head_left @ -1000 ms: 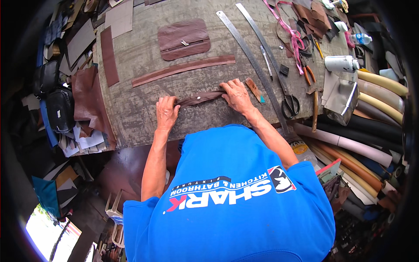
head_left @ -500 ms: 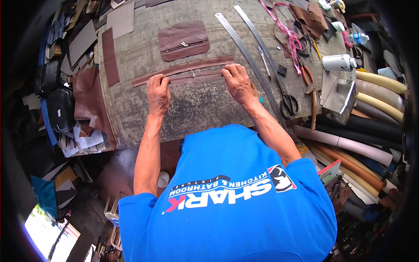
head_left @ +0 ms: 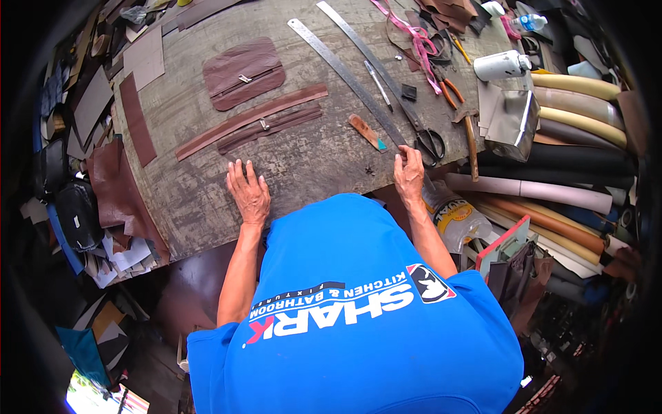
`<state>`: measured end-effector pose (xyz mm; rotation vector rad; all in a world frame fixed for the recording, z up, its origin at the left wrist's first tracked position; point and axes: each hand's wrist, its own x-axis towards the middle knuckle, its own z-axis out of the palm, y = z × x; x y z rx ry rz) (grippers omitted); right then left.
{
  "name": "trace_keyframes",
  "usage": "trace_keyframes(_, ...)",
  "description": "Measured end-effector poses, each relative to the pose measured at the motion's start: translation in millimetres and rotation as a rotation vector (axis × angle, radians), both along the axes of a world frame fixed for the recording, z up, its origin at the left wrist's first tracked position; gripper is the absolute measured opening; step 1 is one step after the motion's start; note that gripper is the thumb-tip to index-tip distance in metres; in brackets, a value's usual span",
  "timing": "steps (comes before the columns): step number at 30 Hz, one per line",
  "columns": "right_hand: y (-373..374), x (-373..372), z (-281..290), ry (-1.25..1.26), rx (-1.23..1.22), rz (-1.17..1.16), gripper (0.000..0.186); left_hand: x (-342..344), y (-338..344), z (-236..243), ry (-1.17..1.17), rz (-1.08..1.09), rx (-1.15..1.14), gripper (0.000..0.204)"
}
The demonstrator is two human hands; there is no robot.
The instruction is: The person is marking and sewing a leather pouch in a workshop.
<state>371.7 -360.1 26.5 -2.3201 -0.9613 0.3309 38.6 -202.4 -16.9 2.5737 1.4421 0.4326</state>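
My left hand [head_left: 249, 194] lies on the worn table [head_left: 296, 169] with its fingers spread and nothing in them. Just beyond its fingertips is a narrow brown leather strip with a zipper [head_left: 265, 127], its puller near the middle. A longer, plain brown leather strip [head_left: 252, 121] runs beside it on the far side. Farther back lies a rounded brown leather panel [head_left: 241, 72] with a zipper across it. At the table's near edge, my right hand [head_left: 409, 174] has its fingers bent over the near part of a long steel ruler [head_left: 345, 72], which it partly covers.
Right of the ruler lie a second ruler [head_left: 365, 50], a pen [head_left: 378, 85], black scissors [head_left: 431, 146], orange-handled pliers [head_left: 450, 93] and a hammer [head_left: 472, 148]. A wooden-handled tool [head_left: 367, 132] sits between the hands. Leather pieces [head_left: 121, 186] hang at left; rolled material [head_left: 552, 192] is stacked at right.
Both hands have let go of the leather strips. My left hand has drawn back toward me and spread; my right hand has moved right and nearer, onto the ruler. The view has shifted.
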Motion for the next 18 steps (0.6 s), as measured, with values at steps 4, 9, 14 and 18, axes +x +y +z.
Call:
trace_keyframes(4,20.7,-2.3,-6.8,-0.069,0.053,0.153,0.028,2.0,-3.4,-10.6,0.04,0.035,0.037,0.052)
trace_keyframes(9,58.8,-11.8,-19.1,-0.193,-0.063,0.242,0.033,2.2,-4.5,-12.7,0.034,0.038,0.035,0.052)
trace_keyframes(14,80.6,0.9,-23.9,0.044,-0.141,0.427,0.025,0.2,-5.0,-10.5,0.035,0.058,0.032,0.052)
trace_keyframes(18,109.9,-12.1,-17.2,0.144,-0.117,0.406,0.016,2.0,-5.9,-8.3,0.012,0.061,0.032,0.053)
